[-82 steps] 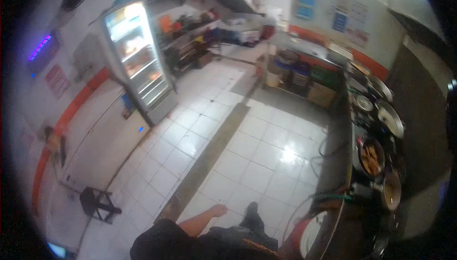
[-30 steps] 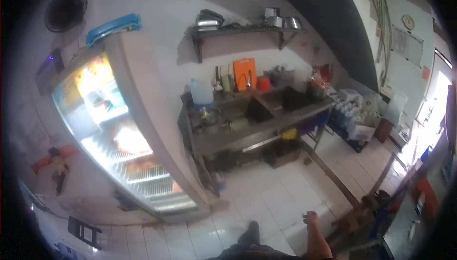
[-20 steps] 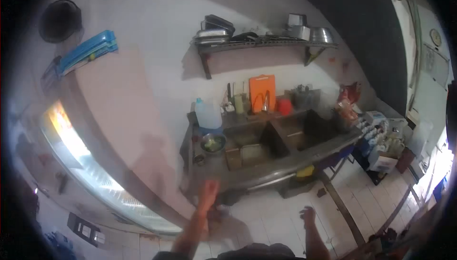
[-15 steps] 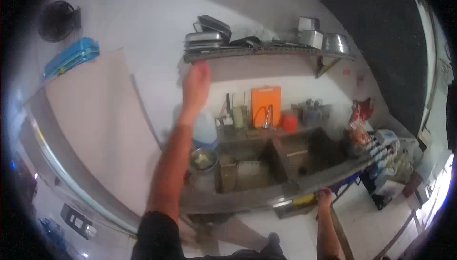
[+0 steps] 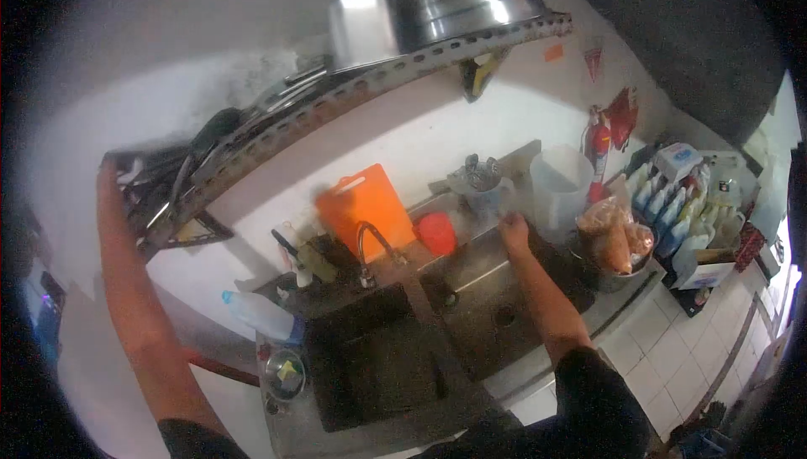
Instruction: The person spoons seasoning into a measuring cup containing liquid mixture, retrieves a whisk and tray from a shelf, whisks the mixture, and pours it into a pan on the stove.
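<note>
I get a dim, black-cornered feed; white glare at three o'clock, the steel pot (image 5: 471, 1) glinting at twelve, the shelf (image 5: 361, 92) shadowing the wall (image 5: 471, 135).

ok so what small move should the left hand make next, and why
Probably firm up a grip on the metalware: the left hand is raised to it at the shelf's left end, though its hold is unclear, and the right hand is well away, near the jug.

Left arm (image 5: 139, 312) rises at frame left, left hand (image 5: 108, 176) unclear; right arm (image 5: 546, 299) angles up, right hand (image 5: 514, 230) right of centre.
</note>
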Demonstrator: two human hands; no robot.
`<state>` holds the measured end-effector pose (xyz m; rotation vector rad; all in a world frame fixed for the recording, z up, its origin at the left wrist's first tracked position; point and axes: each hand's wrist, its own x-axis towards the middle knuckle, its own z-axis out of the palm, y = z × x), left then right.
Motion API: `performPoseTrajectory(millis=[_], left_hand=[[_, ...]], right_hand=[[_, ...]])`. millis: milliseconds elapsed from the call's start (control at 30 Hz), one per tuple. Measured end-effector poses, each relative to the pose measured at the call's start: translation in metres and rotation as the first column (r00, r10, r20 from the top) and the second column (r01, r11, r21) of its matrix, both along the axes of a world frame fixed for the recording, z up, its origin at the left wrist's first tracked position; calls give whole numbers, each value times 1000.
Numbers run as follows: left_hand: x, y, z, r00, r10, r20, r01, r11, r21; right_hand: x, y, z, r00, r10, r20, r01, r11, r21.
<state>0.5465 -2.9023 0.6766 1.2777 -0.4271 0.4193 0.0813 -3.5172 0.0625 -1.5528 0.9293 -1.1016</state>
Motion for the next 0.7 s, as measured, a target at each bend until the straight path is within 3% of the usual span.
performPoseTrajectory(millis=[33, 100, 133, 233, 300, 400, 433, 467, 500, 533, 567, 600, 633, 667, 700], left_hand=[[10, 3, 3, 1000, 9, 14, -9, 1000, -9], [13, 3, 10, 999, 28, 41, -27, 999, -22], [17, 4, 11, 998, 33, 53, -31, 999, -28], [25, 15, 18, 994, 39, 99, -35, 999, -41], [31, 24, 23, 991, 23, 132, -17, 998, -53], [47, 39, 33, 979, -34, 203, 45, 998, -48], [47, 41, 33, 966, 0, 259, -6, 1000, 21], [46, 46, 31, 920, 147, 362, -223, 958, 178], [39, 46, 29, 830, 287, 478, -453, 846, 280], [33, 46, 27, 559, 394, 730, -808, 457, 373], [27, 47, 26, 243, 295, 924, -963, -42, 266], [22, 45, 27, 244, 302, 921, -962, -45, 270], [22, 43, 31, 395, 343, 852, -915, 231, 331], [23, 42, 36, 543, 337, 769, -799, 491, 349], [19, 41, 38, 578, 312, 754, -747, 575, 334]], right_hand=[[15, -13, 17, 999, -34, 35, 34, 999, 8], [69, -84, -30, 994, -1, 106, 45, 909, -414], [77, -87, -14, 994, 7, 109, 38, 912, -408], [92, -96, 26, 976, -208, 59, 214, 895, -390], [94, -108, 39, 993, 69, 97, -48, 976, -211], [105, -132, 41, 997, 65, 41, -56, 983, -177], [106, -134, 47, 997, 73, 31, -66, 982, -176], [107, -138, 56, 995, 32, 94, -8, 968, -252], [103, -136, 68, 987, -1, 158, 52, 945, -322], [94, -131, 85, 989, 5, 151, 45, 944, -326], [82, -122, 112, 983, 56, 176, 2, 950, -313], [70, -110, 138, 974, 108, 202, -43, 952, -302], [63, -97, 155, 935, 162, 315, -72, 958, -278], [48, -85, 170, 936, 169, 310, -78, 955, -285], [34, -73, 186, 948, 98, 303, 27, 923, -384]])
